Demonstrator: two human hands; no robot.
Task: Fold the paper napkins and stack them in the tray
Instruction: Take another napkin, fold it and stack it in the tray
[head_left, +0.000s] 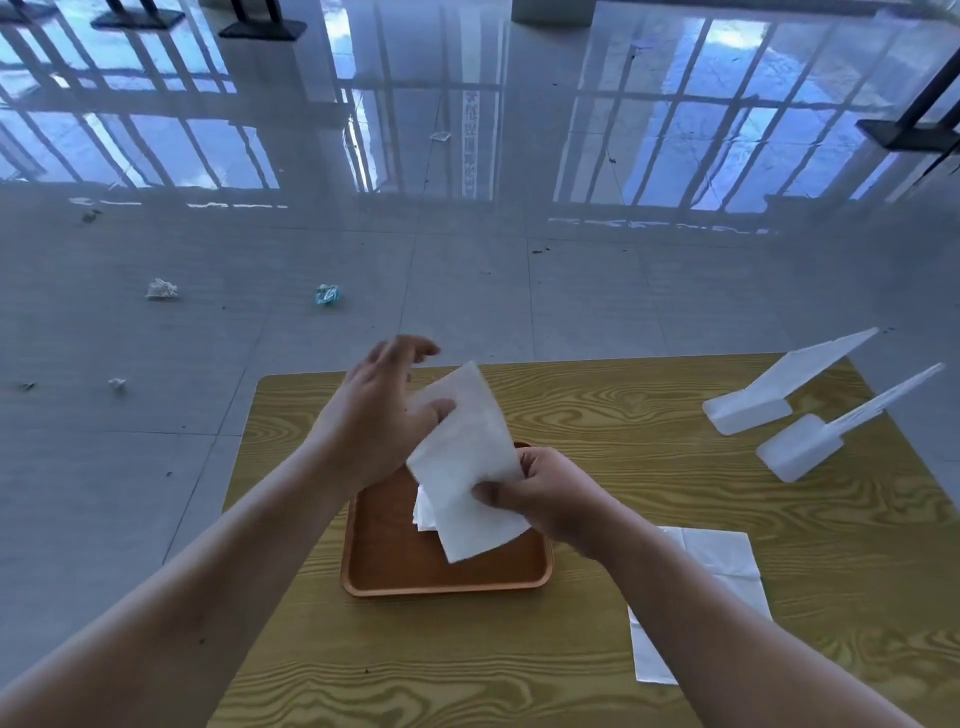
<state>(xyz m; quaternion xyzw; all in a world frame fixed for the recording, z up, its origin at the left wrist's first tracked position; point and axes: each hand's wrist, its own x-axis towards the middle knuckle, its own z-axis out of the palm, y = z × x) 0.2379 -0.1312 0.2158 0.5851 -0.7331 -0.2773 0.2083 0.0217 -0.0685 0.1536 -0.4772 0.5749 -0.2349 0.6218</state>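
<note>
A folded white paper napkin (464, 457) hangs tilted above the brown tray (395, 561) in the middle of the wooden table. My right hand (545, 493) pinches its lower right edge. My left hand (379, 410) touches its upper left part with the thumb, the other fingers spread apart. Beneath the held napkin, a small stack of folded napkins (423, 512) lies in the tray, mostly hidden. An unfolded napkin pile (727, 566) lies flat on the table to the right, partly covered by my right forearm.
The table (649, 426) has a yellow wood grain. Two white plastic stands (779, 395) lie at its far right corner. Crumpled paper bits (162, 289) and a blue scrap (327, 294) sit on the glossy tiled floor beyond.
</note>
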